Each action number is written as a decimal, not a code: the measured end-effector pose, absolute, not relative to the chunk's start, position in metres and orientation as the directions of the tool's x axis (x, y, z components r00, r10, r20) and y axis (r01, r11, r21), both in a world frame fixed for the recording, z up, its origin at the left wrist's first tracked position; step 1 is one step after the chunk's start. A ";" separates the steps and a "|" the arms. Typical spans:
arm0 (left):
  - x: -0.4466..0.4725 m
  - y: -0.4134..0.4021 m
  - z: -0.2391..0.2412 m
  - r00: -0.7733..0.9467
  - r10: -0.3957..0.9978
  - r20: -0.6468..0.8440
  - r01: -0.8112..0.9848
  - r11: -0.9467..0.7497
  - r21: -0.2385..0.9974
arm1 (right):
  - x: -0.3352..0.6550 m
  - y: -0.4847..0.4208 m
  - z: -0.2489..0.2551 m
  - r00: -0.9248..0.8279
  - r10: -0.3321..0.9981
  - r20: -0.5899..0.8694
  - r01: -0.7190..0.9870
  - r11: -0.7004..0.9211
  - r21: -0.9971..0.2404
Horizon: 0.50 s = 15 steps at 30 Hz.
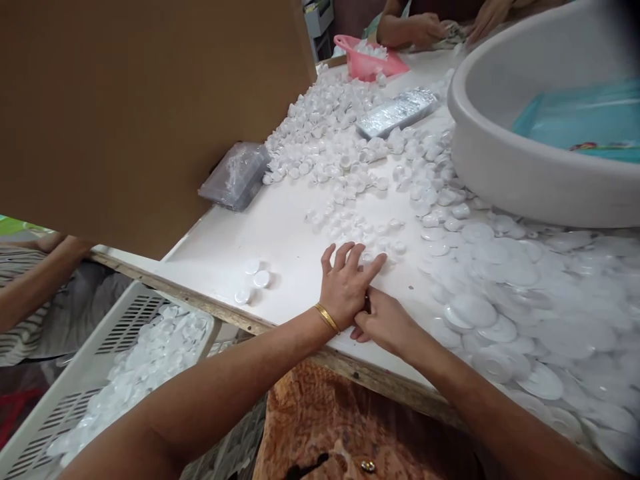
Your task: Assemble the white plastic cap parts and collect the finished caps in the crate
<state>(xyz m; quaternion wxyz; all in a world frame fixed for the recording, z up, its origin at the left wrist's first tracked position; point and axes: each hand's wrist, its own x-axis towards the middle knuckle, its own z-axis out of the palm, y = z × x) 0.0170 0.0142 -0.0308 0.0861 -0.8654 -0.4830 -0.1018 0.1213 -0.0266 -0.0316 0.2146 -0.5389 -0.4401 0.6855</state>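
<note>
My left hand (346,283), with a gold bangle on the wrist, lies on the white table (280,233) with fingers stretched out toward a scatter of small white plastic caps (360,230). My right hand (384,321) rests beside it near the table's front edge, fingers curled in; what they hold, if anything, is hidden. To the right spreads a heap of flat white plastic discs (505,293). Three loose small caps (254,280) sit left of my left hand.
A white slotted crate (100,360) of white parts stands below the table's left edge. A large white basin (530,153) occupies the right rear. A brown cardboard panel (140,107) stands left. Another person's hands (430,27) work behind a pink basket (367,60). A clear bag (237,175) lies by the panel.
</note>
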 end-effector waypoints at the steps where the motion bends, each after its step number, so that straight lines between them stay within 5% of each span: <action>1: 0.017 0.015 -0.031 0.502 0.823 0.266 0.859 -0.511 -0.042 | 0.121 -0.025 -0.032 -0.335 0.770 -0.542 0.170 -0.517 -0.839; 8: -0.006 0.005 -0.016 0.507 0.839 0.195 0.862 -0.491 -0.130 | 0.143 -0.030 -0.024 -0.504 0.755 -0.420 0.096 -0.435 -0.896; 11: -0.046 0.010 -0.006 0.446 0.876 0.184 0.886 -0.403 -0.231 | 0.179 -0.034 -0.014 -0.314 0.902 -0.297 0.310 -0.199 -0.930; 15: -0.098 0.031 0.008 0.257 0.945 0.203 0.936 -0.190 -0.297 | 0.229 -0.041 0.000 0.022 0.985 -0.168 0.634 -0.144 -0.760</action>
